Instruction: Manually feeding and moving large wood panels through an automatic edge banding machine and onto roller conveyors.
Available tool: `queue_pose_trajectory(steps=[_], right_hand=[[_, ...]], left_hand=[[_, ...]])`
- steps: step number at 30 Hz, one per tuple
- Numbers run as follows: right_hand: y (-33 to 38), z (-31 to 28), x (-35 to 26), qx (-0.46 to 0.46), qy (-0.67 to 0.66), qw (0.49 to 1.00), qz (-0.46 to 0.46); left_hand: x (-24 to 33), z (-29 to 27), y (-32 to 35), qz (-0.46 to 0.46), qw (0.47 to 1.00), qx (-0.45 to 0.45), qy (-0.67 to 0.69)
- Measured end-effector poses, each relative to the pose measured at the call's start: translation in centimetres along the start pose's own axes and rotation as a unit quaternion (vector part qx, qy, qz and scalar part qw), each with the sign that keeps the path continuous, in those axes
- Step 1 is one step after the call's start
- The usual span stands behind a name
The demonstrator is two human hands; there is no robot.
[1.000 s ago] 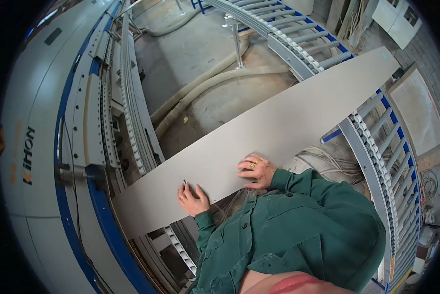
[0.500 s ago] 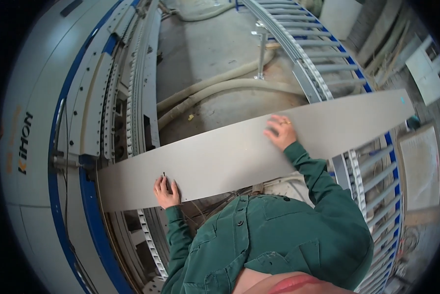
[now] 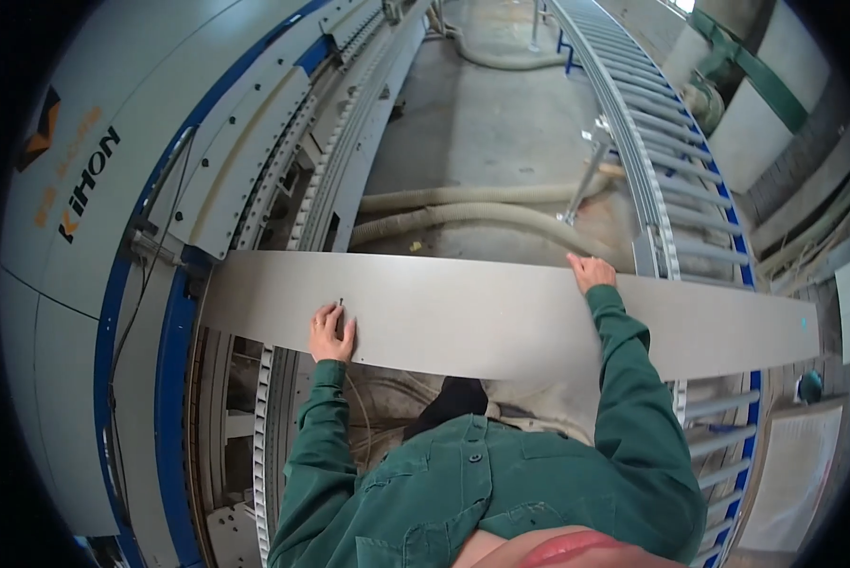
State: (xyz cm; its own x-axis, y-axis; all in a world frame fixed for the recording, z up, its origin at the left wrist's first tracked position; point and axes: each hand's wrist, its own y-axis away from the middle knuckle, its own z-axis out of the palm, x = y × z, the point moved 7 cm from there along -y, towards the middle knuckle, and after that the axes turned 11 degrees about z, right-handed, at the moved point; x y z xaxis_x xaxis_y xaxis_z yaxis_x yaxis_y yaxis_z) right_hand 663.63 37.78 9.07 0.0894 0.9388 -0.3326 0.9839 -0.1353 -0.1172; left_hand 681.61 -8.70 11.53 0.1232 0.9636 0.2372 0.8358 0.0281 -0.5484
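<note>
A long, pale grey panel lies crosswise in front of me, its left end at the machine and its right end over the roller conveyor. My left hand rests on the panel's left part, fingers slightly bent and thumb apart. At its fingertips is a small dark spot or peg; I cannot tell which. Near the panel's far edge, right of the middle, my right hand grips with its fingers curled over that edge. The panel's underside is hidden.
To the left runs a large light-coloured machine with a blue frame and a toothed rail. The roller conveyor stretches away on the right. Thick ribbed hoses lie on the floor beyond the panel, and cables hang below it.
The panel has swung from a slant to nearly level across the view. My right hand has gone from its top surface to the far edge. My left hand stays on the panel's left part.
</note>
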Motion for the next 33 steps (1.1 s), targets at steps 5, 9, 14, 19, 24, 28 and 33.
queue_pose_trajectory(steps=[5,9,14,19,24,28,33], right_hand=[[-3.3,0.3,-0.5,-0.044,0.006,0.998,0.043],[-6.2,0.7,-0.9,-0.049,0.006,0.997,0.052],[-9.1,1.2,-0.9,-0.033,-0.011,0.998,0.061],[-12.4,1.7,-0.9,-0.036,-0.005,0.996,0.081],[-15.5,2.3,-1.4,-0.040,0.006,0.995,0.093],[-18.1,2.7,-1.5,-0.015,0.001,0.997,0.078],[-21.6,3.3,-1.8,-0.011,-0.003,0.996,0.085]], left_hand=[[-0.6,1.5,-2.6,-0.015,1.000,-0.002,0.003],[-0.9,2.7,-5.3,-0.012,1.000,0.005,0.014],[-1.5,4.5,-7.5,-0.009,1.000,0.006,0.019],[-1.7,6.1,-10.5,-0.019,1.000,0.009,0.022],[-2.2,7.7,-12.9,-0.022,1.000,0.010,0.019],[-2.8,9.3,-15.1,-0.025,0.999,0.020,0.027],[-3.3,10.8,-17.8,-0.019,0.999,0.028,0.023]])
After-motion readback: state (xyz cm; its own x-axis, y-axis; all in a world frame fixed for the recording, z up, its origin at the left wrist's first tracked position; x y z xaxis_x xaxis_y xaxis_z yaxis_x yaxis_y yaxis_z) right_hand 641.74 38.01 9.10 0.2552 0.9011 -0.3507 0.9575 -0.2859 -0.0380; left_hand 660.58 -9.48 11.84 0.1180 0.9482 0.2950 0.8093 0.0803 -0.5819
